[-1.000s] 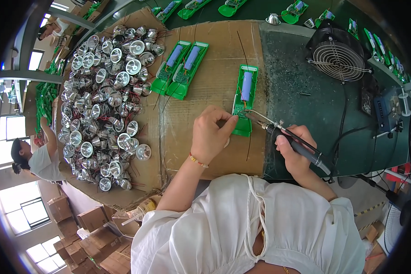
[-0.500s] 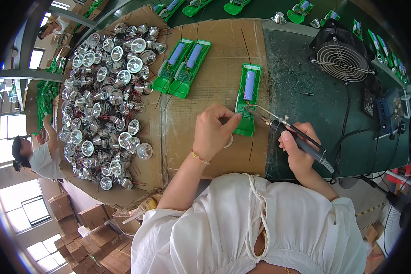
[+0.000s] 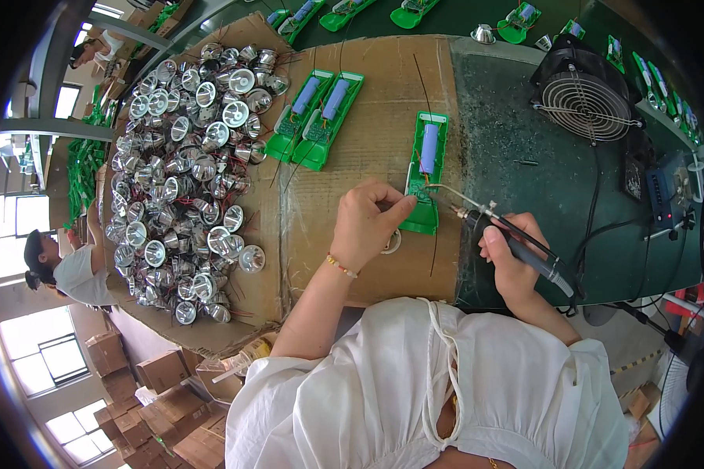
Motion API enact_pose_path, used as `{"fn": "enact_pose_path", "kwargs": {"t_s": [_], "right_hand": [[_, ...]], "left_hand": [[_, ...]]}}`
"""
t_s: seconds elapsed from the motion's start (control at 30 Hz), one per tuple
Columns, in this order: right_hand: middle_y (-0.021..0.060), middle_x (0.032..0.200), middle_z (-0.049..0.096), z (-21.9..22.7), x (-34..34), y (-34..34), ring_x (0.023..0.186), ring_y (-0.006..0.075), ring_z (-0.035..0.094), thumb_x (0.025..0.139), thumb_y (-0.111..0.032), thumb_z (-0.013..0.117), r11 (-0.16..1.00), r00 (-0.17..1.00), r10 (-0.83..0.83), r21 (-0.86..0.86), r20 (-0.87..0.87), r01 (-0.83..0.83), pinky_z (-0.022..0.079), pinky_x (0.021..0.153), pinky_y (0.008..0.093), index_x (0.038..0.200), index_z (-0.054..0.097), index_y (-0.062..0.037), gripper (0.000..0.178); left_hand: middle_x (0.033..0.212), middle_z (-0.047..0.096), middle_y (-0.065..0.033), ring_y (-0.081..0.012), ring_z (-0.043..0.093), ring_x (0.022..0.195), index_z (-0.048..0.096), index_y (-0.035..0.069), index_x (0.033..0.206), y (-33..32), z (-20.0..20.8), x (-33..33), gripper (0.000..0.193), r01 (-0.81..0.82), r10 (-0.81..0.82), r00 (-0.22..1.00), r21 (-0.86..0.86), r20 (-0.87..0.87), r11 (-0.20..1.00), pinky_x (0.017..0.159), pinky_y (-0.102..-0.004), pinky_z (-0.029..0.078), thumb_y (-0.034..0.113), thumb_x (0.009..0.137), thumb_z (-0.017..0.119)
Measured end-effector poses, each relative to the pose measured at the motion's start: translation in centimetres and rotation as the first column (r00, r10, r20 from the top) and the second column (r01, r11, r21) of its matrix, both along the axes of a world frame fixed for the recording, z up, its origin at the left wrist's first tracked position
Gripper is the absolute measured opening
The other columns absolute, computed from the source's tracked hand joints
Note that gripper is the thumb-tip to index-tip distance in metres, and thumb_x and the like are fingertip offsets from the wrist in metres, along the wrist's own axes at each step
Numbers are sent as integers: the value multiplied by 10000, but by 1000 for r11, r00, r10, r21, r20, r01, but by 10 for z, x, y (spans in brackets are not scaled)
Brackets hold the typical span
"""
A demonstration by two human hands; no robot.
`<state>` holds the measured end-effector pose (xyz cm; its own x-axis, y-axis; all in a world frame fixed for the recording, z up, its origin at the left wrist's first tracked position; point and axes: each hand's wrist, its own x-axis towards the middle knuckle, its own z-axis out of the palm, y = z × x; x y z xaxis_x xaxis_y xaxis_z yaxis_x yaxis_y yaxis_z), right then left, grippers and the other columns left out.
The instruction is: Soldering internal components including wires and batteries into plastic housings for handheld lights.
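My right hand [image 3: 513, 254] is wrapped round a soldering iron [image 3: 530, 260] with a thin curved metal tube [image 3: 455, 193] fixed along it. The iron's tip stands just right of a green plastic housing [image 3: 424, 216]; the tube's end reaches over the small circuit board [image 3: 419, 190] inside. A lilac cylindrical battery [image 3: 429, 148] lies in the housing's far part. My left hand [image 3: 368, 220] pinches thumb and forefinger together at the board's left edge; what lies between them is too small to tell. Partly hidden beneath that hand is a pale ring-shaped thing [image 3: 393, 243].
Many shiny reflector cups [image 3: 181, 187] are heaped on cardboard [image 3: 352, 273] at left. Two more green housings with batteries [image 3: 328, 117] lie beyond my left hand. A fan with a wire guard [image 3: 590, 105] and a blue box [image 3: 662, 199] stand at right. Another person [image 3: 74, 270] is at far left.
The whole view has shifted slightly. Both hands keep nearly the same places, the left pinched at the board and the right on the soldering iron. A red light now shows on the blue box.
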<state>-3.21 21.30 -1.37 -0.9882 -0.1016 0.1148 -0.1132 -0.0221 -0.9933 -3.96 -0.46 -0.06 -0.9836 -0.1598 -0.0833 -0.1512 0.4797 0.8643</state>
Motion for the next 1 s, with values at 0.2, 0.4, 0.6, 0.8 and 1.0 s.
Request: {"fn": "enact_pose_path", "kwargs": {"t_s": [0.2,0.4,0.6,0.8,1.0], "right_hand": [[90,709,590,5,0,8,566,97,561,812,-59,641,993,999,-40,-108,11,41,470,510,218,867,514,20,160],[84,697,585,1,5,11,559,95,558,812,-75,643,993,996,-42,-107,82,51,463,500,212,856,511,10,163],[78,686,582,2,5,16,559,89,552,813,-86,641,992,993,-87,-87,85,95,454,495,204,855,507,3,166],[80,713,585,3,7,12,570,92,558,809,-69,641,991,996,-43,-126,83,54,454,498,205,846,508,8,158],[80,718,587,1,9,19,576,92,563,810,-79,645,994,998,-46,-98,31,48,458,502,209,849,516,13,164]], "left_hand": [[675,584,-70,-150,548,554,646,0,693,1,4,-2,177,0,1,999,-32,42,999,519,-277,425,160,730,712],[694,593,-80,-160,563,563,643,-2,679,0,1,0,176,-26,27,998,-16,50,1000,527,-281,435,154,730,705],[772,584,-83,-225,593,697,638,63,797,-2,23,12,230,4,-97,965,-356,-243,934,588,-321,464,192,635,737],[760,580,-106,-294,560,725,577,46,758,8,11,20,120,94,-189,982,-840,-10,534,649,-414,455,156,711,580],[755,600,-119,-233,569,691,639,15,895,6,19,24,130,-129,58,967,-284,-247,950,637,-310,458,8,783,574]]}}
